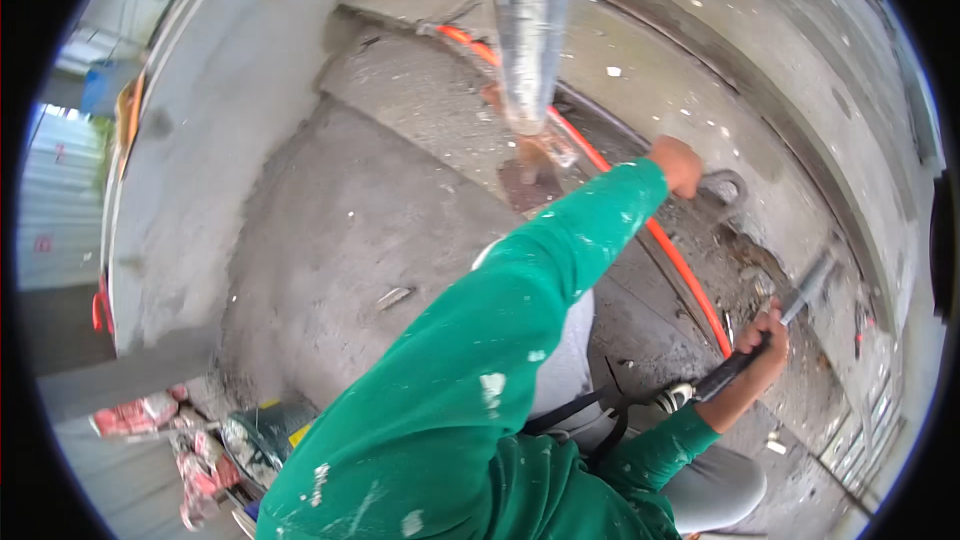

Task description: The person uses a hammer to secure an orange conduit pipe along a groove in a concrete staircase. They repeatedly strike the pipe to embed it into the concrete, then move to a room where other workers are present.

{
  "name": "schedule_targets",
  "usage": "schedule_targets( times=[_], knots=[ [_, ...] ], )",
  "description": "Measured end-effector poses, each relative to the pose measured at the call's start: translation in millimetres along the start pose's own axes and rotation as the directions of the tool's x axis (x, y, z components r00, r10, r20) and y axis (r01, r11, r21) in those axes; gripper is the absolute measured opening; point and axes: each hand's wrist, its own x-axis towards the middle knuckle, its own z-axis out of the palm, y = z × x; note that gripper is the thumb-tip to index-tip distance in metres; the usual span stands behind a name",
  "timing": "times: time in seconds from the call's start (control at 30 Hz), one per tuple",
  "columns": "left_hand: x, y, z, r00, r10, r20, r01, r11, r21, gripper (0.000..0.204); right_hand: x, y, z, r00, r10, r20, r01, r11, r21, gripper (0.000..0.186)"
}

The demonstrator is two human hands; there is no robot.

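My left hand (676, 166) is closed at the end of the green, paint-spattered sleeve, beside a grey metal loop (729, 187) and over an orange hose (683, 275); what it grips, if anything, is hidden. My right hand (762, 358) is wrapped round the black grip of a long metal tool (808, 287), whose grey end points up and right. Broken debris (750, 252) lies in a narrow channel along the hose. A metal post (532, 20) stands on a rusty plate (518, 185) just above my left arm.
A grey wall (200, 130) rises on the left. Rough concrete slabs and ledges (690, 50) curve across the upper right. A small red-handled tool (859, 330) lies at the right. Sacks and clutter (145, 410) sit at the lower left.
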Motion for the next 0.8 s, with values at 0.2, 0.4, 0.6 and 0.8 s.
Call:
schedule_targets(
  times=[0.2,0.4,0.6,0.8],
  knots=[
    [-13,-5,-14,0.996,-0.056,0.068,0.059,0.997,-0.044,0.035,23,-3,-47,0.692,-0.488,-0.532,0.452,0.868,-0.208,0.008],
    [-10,12,-15,0.99,-0.02,0.14,0.021,1.0,-0.007,0.038,-13,95,74,0.939,0.319,0.129,-0.319,0.948,-0.021,0.004],
    [-5,-1,-18,0.991,-0.044,0.124,0.044,0.999,0.002,0.038,5,-8,-32,0.991,-0.116,-0.061,0.131,0.921,0.366,0.01],
    [-3,5,-20,0.986,-0.05,0.159,0.045,0.998,0.034,0.038,20,22,-43,0.646,-0.472,-0.599,0.455,0.869,-0.195,0.02]
  ],
)
